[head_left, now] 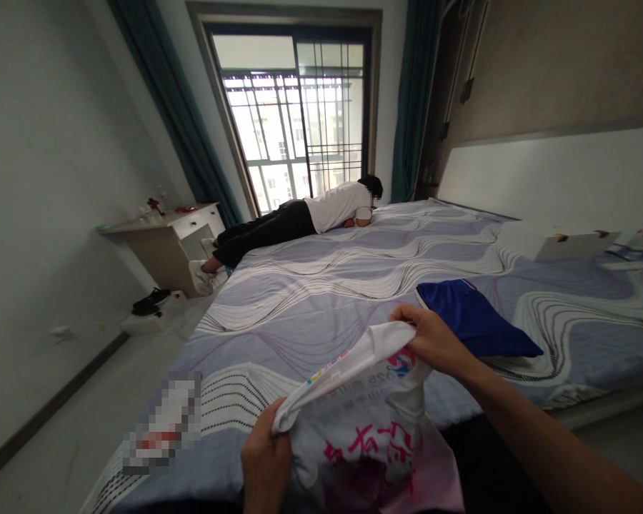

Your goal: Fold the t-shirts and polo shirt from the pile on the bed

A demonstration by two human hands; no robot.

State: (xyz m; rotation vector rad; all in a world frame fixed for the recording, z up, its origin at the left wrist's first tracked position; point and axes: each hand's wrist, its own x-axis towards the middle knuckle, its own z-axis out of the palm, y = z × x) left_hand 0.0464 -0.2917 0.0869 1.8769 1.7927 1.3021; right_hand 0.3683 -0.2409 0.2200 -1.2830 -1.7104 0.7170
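A white and pink printed T-shirt (pixel 354 400) hangs between my two hands, its edge pulled taut. Red and grey lettering shows on it, some of it mirrored. My left hand (pixel 266 450) is closed around the near-left end of that edge. Further right and higher, my right hand (pixel 431 339) pinches the other end. Just beyond my right hand lies a flat, dark blue folded cloth (pixel 474 318) on the bed. The lower part of the shirt drops out of the frame.
The bed (pixel 321 300) has a grey-blue wavy-patterned cover. Across its far side a person (pixel 332 207) lies face down. A white box (pixel 560 241) sits at the right, a blurred-out item (pixel 163 421) at the near left. A desk (pixel 166 228) and shoes (pixel 150 301) are left.
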